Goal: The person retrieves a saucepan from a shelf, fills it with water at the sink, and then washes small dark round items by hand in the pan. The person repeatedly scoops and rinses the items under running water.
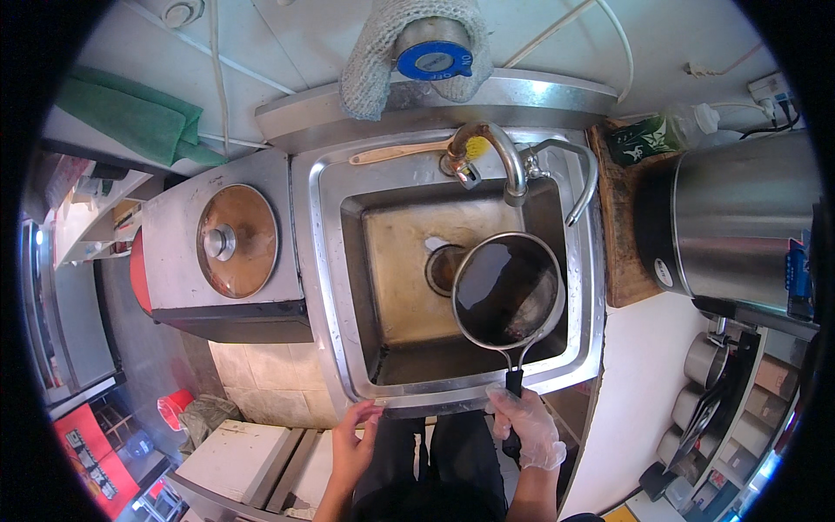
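Observation:
My right hand (526, 424), in a clear plastic glove, grips the black handle of a metal saucepan (509, 290). The pan is over the right part of a stainless steel sink (417, 274) and holds dark liquid, with some residue showing at its lower right. Bare and holding nothing, my left hand (355, 437) is at the sink's front edge with its fingers apart. A curved metal faucet (499, 140) stands behind the pan, with a thinner spout (587, 176) to its right. Near the drain (447, 269), brownish wetness covers the basin floor.
A wooden-handled utensil (398, 153) lies on the sink's back ledge. To the left, a glass lid (238, 241) rests on a metal surface. On the right are a wooden board (620, 261), a large steel container (743, 215) and a bottle (659, 134). A knit cloth (365, 85) hangs above.

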Available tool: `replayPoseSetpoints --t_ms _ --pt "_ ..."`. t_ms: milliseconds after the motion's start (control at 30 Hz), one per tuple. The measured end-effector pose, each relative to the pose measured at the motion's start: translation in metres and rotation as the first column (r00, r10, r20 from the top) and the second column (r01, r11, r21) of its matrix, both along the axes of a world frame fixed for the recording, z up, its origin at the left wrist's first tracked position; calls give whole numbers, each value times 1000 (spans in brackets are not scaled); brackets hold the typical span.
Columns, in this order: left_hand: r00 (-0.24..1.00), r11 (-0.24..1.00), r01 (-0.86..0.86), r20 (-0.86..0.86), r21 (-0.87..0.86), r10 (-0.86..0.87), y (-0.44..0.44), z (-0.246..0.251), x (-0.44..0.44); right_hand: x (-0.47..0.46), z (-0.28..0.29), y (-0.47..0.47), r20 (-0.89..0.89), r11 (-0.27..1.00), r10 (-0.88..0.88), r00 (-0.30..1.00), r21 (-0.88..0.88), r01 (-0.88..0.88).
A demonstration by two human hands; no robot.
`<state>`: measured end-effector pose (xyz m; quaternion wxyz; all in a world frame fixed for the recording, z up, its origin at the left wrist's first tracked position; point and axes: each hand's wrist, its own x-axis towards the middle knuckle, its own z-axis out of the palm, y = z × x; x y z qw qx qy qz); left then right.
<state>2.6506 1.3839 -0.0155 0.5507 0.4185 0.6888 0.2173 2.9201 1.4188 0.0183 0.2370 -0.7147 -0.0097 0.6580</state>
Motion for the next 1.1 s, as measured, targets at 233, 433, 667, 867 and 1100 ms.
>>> replayPoseSetpoints --t_ms 233,433,667,867,1100 --pt "999 1000 22 -34 0 -22 2 1 0 1 1 -2 26 999 48 999 -10 -47" --pt "1000 1000 18 -7 14 -18 -1 -3 1 1 0 -2 46 993 109 993 29 -111" --pt "999 999 39 -28 14 -39 1 -2 0 1 9 5 88 989 149 985 -22 -148" --pt "999 999 41 -32 11 -40 1 -2 0 0 18 12 122 982 190 974 -23 -189" --pt "998 999 44 -42 14 -43 3 0 2 2 16 10 123 985 172 977 -29 -169"
